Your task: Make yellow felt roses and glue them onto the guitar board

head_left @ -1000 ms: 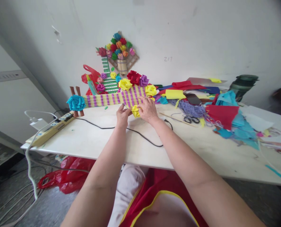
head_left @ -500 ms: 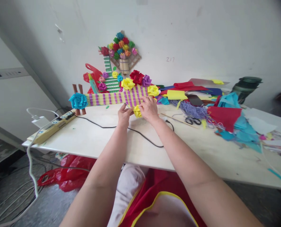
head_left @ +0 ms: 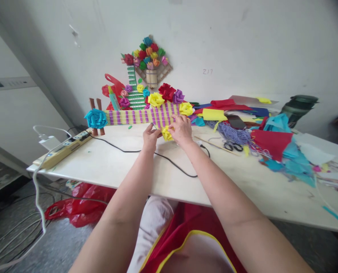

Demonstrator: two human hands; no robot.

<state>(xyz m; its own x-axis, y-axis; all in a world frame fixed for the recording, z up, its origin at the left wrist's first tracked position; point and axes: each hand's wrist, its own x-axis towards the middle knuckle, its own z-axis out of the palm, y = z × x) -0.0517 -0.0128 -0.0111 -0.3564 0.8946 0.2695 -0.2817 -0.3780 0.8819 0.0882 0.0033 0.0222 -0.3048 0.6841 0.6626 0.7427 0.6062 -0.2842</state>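
Observation:
A guitar-shaped craft [head_left: 142,117], woven in yellow and purple strips, lies along the table. A blue paper flower [head_left: 96,119] sits at its left end; red, purple and yellow flowers trim its right end. At its lower edge, a yellow paper flower [head_left: 166,133] is between my two hands. My right hand [head_left: 182,130] has its fingers closed over this flower from the right. My left hand [head_left: 151,138] is at the flower's left side, thumb and fingers bent together; its fingertips are partly hidden, and what they pinch is unclear.
A power strip [head_left: 62,151] lies at the left, with a black cable [head_left: 174,165] running across the table. Scissors [head_left: 232,146], a thin stick [head_left: 216,145], purple yarn [head_left: 228,133] and coloured paper scraps [head_left: 272,144] lie to the right. A dark green cup [head_left: 301,108] stands behind them.
The whole view has shifted slightly. Both hands stay at the yellow flower with hardly any visible movement.

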